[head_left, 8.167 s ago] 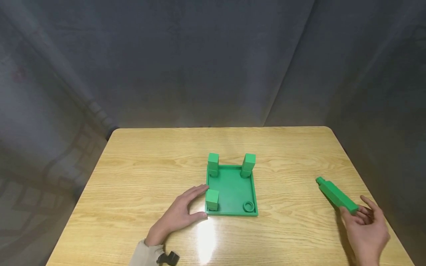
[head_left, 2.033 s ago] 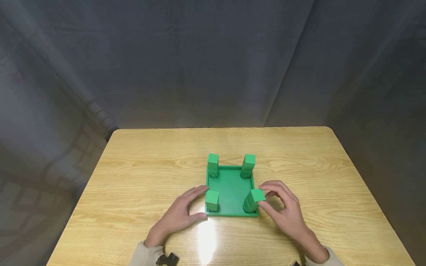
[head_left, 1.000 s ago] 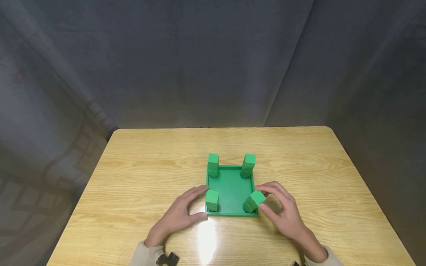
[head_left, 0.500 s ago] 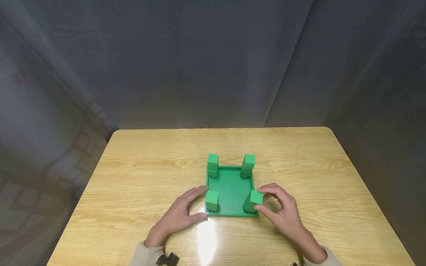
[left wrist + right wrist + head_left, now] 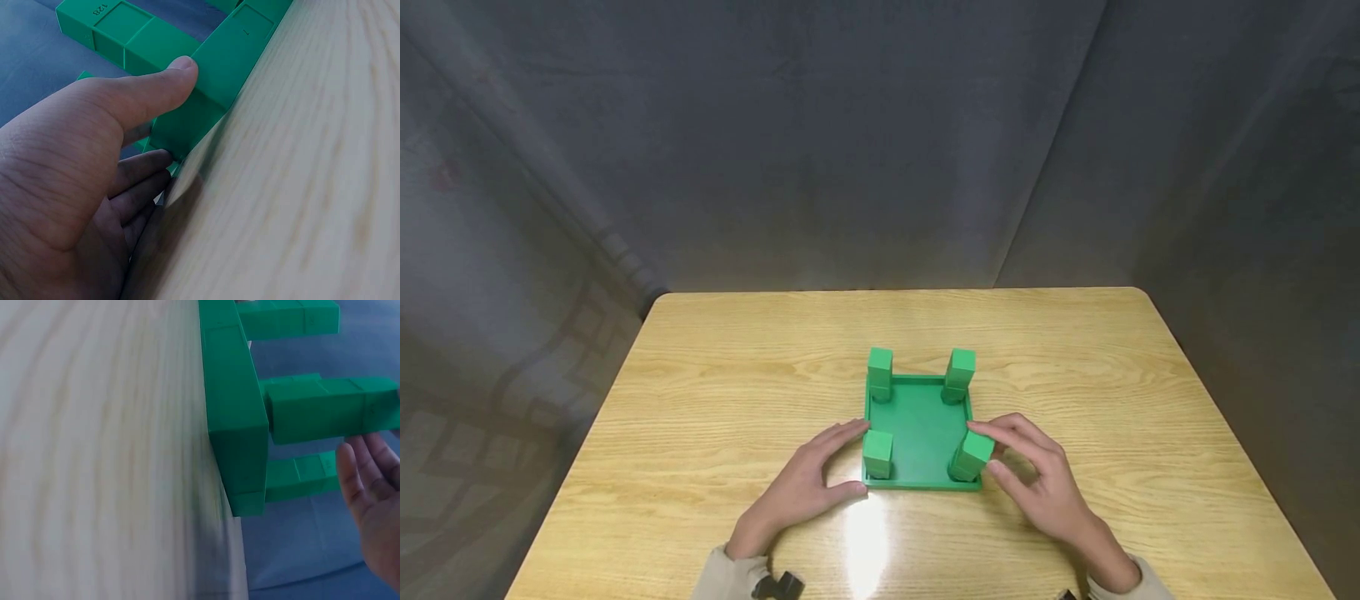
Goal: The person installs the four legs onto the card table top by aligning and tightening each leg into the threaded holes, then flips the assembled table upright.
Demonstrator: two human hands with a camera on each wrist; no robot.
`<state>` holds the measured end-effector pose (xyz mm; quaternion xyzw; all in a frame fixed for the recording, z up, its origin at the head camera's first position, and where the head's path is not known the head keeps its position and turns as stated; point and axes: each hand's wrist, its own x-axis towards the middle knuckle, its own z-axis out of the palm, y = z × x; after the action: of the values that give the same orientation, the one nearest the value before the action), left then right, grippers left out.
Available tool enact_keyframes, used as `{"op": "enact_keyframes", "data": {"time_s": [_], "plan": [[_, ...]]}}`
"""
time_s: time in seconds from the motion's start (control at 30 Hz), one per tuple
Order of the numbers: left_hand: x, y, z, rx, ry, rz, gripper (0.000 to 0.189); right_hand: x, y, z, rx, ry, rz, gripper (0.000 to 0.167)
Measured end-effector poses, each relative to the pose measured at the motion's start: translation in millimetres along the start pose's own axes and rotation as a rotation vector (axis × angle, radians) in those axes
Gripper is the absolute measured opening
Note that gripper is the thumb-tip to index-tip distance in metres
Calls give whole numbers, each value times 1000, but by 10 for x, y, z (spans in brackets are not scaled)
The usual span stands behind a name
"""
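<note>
A green square tabletop (image 5: 925, 433) with a raised rim lies underside up on the table. My left hand (image 5: 805, 479) rests at its near left corner, thumb against the front edge and straight fingers along the left side. My right hand (image 5: 1037, 475) holds the near right green leg (image 5: 973, 452) around its upper end. That leg stands in its corner with its top turned at an angle. The other legs stand upright: near left leg (image 5: 877, 450), far left leg (image 5: 881, 371) and far right leg (image 5: 960, 371). The right leg's foot hides the socket under it.
The wooden table (image 5: 737, 367) has rounded far corners and spreads out around the tabletop. Dark grey cloth (image 5: 850, 150) hangs behind it and along both sides.
The right hand has carried the leg from the far right into the near right corner. Since then the leg has turned back and forth under its fingers. The left hand has stayed put.
</note>
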<state>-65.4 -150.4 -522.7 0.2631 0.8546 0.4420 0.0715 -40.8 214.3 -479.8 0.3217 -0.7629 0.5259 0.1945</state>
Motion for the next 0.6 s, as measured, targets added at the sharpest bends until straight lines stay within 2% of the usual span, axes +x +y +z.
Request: {"op": "enact_keyframes", "data": {"time_s": [0.3, 0.47, 0.6], "plan": [[1, -4, -1, 4, 2, 2, 86, 4, -11, 5, -17, 46, 79, 57], [0, -4, -2, 0, 2, 0, 86, -24, -21, 17, -28, 37, 139, 59], [-1, -2, -3, 4, 0, 1, 85, -35, -30, 18, -33, 19, 147, 62]]}}
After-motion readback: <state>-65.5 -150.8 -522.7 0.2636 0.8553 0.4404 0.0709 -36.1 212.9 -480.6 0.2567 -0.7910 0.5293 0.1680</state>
